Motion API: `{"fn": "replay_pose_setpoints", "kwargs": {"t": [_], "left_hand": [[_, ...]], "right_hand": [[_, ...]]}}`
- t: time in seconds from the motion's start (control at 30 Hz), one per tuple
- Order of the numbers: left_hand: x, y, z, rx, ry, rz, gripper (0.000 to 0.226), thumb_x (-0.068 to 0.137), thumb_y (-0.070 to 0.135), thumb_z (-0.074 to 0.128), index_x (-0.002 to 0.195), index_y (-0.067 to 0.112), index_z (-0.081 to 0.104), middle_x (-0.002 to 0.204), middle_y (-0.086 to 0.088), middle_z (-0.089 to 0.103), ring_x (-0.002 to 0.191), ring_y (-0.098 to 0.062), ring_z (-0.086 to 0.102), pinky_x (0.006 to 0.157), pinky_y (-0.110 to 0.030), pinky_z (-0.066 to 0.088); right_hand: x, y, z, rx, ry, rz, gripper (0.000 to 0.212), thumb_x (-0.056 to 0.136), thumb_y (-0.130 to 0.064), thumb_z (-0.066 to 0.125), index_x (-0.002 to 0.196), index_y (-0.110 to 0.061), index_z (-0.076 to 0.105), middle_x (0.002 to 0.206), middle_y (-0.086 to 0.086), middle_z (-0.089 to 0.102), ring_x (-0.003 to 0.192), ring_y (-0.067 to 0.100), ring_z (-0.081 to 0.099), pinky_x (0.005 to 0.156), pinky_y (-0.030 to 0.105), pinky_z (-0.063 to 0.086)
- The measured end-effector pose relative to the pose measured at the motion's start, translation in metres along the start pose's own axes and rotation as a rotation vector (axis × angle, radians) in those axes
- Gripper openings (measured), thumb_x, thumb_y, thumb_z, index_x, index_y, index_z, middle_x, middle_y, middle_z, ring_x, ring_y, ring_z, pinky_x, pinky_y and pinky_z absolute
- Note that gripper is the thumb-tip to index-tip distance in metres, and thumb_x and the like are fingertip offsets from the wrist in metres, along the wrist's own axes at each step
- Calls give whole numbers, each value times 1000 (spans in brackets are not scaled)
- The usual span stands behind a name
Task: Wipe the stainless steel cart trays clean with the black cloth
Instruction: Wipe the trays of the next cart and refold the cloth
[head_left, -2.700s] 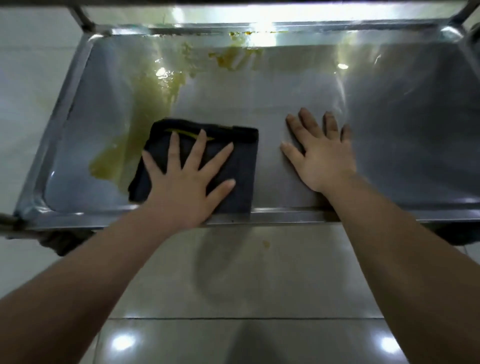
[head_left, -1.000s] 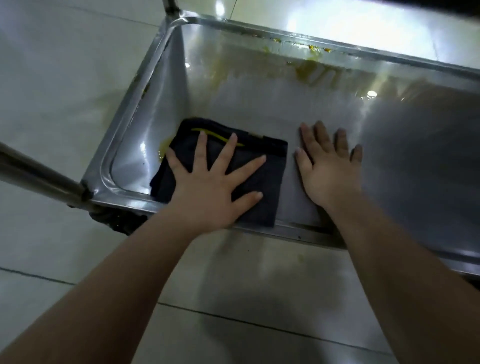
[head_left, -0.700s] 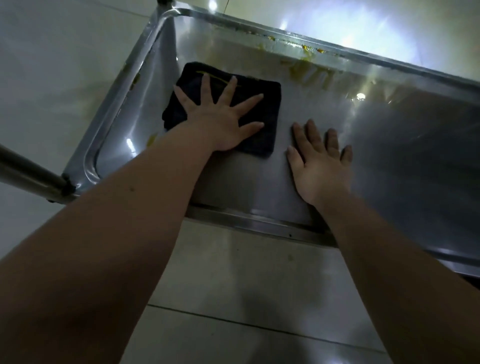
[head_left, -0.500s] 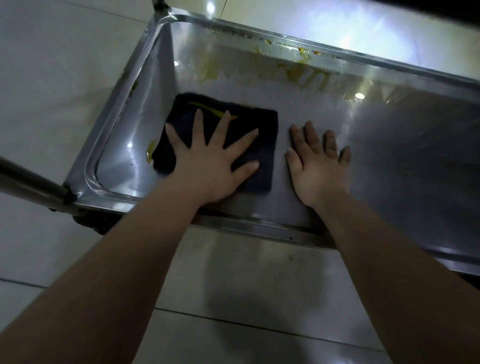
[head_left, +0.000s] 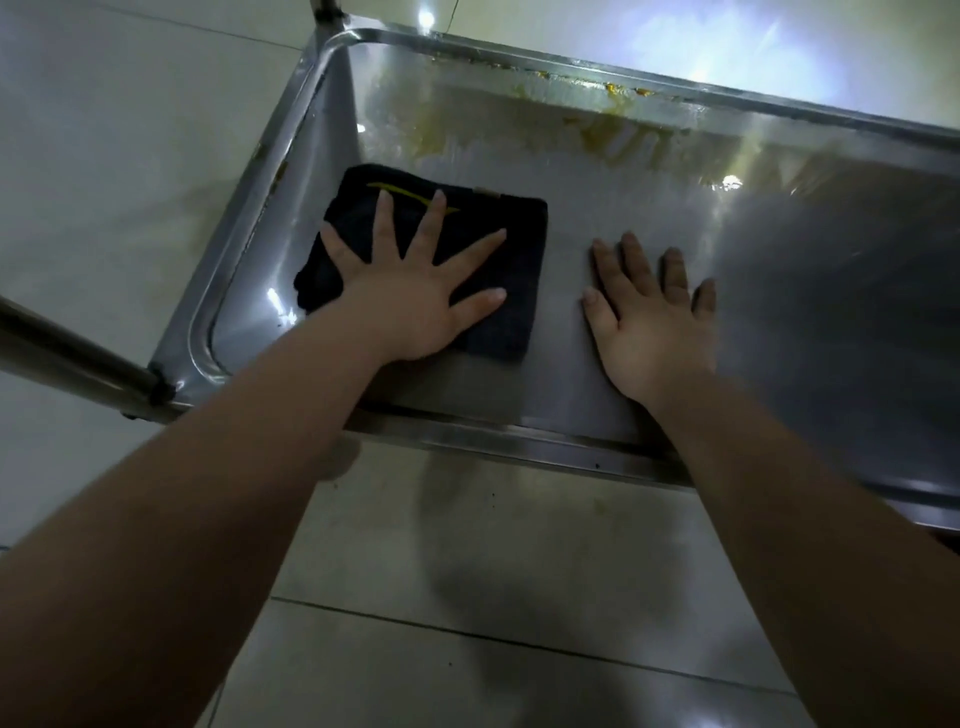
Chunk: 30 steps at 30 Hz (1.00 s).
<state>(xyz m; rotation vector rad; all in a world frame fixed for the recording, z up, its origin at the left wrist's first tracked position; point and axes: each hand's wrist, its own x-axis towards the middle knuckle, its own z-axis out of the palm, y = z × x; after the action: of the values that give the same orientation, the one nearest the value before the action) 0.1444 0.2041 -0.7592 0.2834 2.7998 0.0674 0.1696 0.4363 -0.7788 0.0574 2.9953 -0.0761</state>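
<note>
Pale floor tiles (head_left: 104, 156) ring the yellow-smeared tray (head_left: 519, 434); my left hand (head_left: 415, 301) spreads flat on the folded black cloth (head_left: 519, 260), right hand (head_left: 649, 332) flat beside.

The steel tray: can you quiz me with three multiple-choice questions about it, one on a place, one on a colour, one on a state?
1. Where does the black cloth lie?
A) in the left part of the tray, under the left hand
B) on the floor
C) hung over the cart's rail

2. What colour are the smears along the far edge of the tray?
A) red
B) yellowish
C) blue

3. How is the right hand?
A) gripping the cloth
B) flat on bare metal, fingers straight
C) clenched above the tray

Answers:
1 A: the spread left hand presses the cloth down near the left wall.
2 B: yellowish streaks line the far wall.
3 B: its palm lies on the tray beside the cloth, apart from it.
</note>
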Motion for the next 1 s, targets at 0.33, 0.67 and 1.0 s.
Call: {"fn": "replay_pose_setpoints", "kwargs": {"t": [0.33, 0.67, 1.0], "left_hand": [[22, 10, -7, -8, 37, -14, 64, 84, 83, 8, 141, 66, -15, 162, 7, -23, 147, -37, -22, 107, -75, -10], [-90, 10, 37, 22, 98, 14, 63, 74, 82, -11, 132, 68, -28, 160, 6, -29, 147, -39, -20, 108, -75, -4], [-76, 14, 34, 26, 97, 13, 66, 71, 83, -10, 132, 68, -30, 159, 6, -31, 146, -41, -22, 107, -77, -3]], "right_hand": [[2, 4, -2, 44, -17, -4, 56, 101, -56, 13, 154, -44, -3, 164, -13, -7, 151, 27, -9, 118, 57, -8], [1, 3, -2, 46, -17, -17, 56, 102, -55, 14, 154, -43, -3, 164, -12, -7, 151, 28, -9, 117, 59, -7], [-32, 1, -2, -15, -47, -82, 61, 99, -61, 12, 154, -43, -7, 164, -8, -10, 150, 33, -11, 117, 60, -5]]}}
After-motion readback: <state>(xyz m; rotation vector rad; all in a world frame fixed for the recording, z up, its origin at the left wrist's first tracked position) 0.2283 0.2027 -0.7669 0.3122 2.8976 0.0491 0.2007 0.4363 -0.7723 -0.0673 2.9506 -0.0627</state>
